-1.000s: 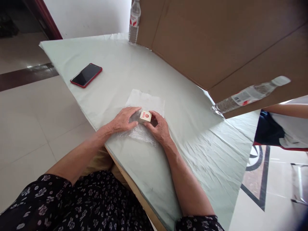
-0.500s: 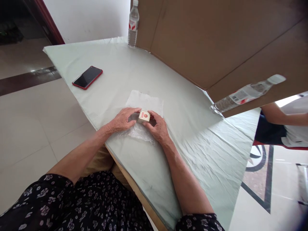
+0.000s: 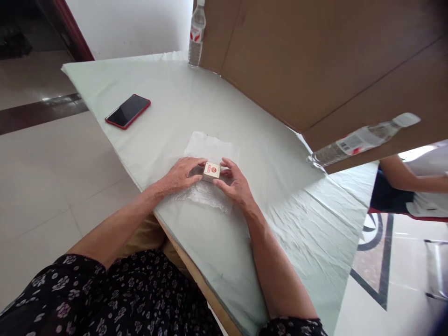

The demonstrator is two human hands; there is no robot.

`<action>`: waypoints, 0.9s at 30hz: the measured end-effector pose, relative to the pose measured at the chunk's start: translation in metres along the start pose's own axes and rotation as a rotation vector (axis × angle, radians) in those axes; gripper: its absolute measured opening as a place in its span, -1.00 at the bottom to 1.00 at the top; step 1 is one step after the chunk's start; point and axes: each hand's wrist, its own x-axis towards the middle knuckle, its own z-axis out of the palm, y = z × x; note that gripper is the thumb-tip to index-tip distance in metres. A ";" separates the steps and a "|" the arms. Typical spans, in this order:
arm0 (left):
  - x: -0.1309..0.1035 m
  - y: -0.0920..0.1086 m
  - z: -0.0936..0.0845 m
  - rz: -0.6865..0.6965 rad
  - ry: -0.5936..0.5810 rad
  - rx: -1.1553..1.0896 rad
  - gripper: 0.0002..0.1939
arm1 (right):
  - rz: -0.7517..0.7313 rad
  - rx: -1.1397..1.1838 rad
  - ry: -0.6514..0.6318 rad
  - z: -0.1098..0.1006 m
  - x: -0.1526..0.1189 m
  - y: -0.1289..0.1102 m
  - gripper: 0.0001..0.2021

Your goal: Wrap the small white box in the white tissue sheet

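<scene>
A small cream box [image 3: 212, 171] with red print on its top sits between my hands, over a sheet of clear bubble wrap [image 3: 210, 145]. My left hand [image 3: 184, 172] grips the box from the left, thumb at the near side and fingers at the far side. On the other side, my right hand [image 3: 236, 183] has its thumb by the near right corner and its fingers spread a little away from the box. Whether the right thumb still touches the box I cannot tell. The box's underside is hidden.
A phone in a red case [image 3: 128, 111] lies at the left on the pale tablecloth [image 3: 168, 107]. A brown cardboard panel [image 3: 280, 60] stands behind, with one water bottle [image 3: 197, 35] at its left end and another bottle [image 3: 364, 140] at the right. Another person's arm [image 3: 409, 175] shows at far right.
The fingers of my right hand have spread and drawn back slightly from the box. The box now sits a bit lower and flatter, with my left hand still at its side.
</scene>
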 end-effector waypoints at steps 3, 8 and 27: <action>0.000 0.000 0.000 0.010 -0.009 -0.007 -0.46 | -0.049 -0.074 0.062 -0.026 -0.012 -0.019 -0.46; -0.001 0.001 -0.001 0.003 -0.004 0.009 -0.39 | -0.335 -0.440 -0.176 -0.027 -0.050 -0.055 -0.62; 0.010 0.046 -0.033 -0.047 -0.039 0.029 -0.71 | 0.013 0.036 0.107 -0.011 0.006 -0.028 -0.86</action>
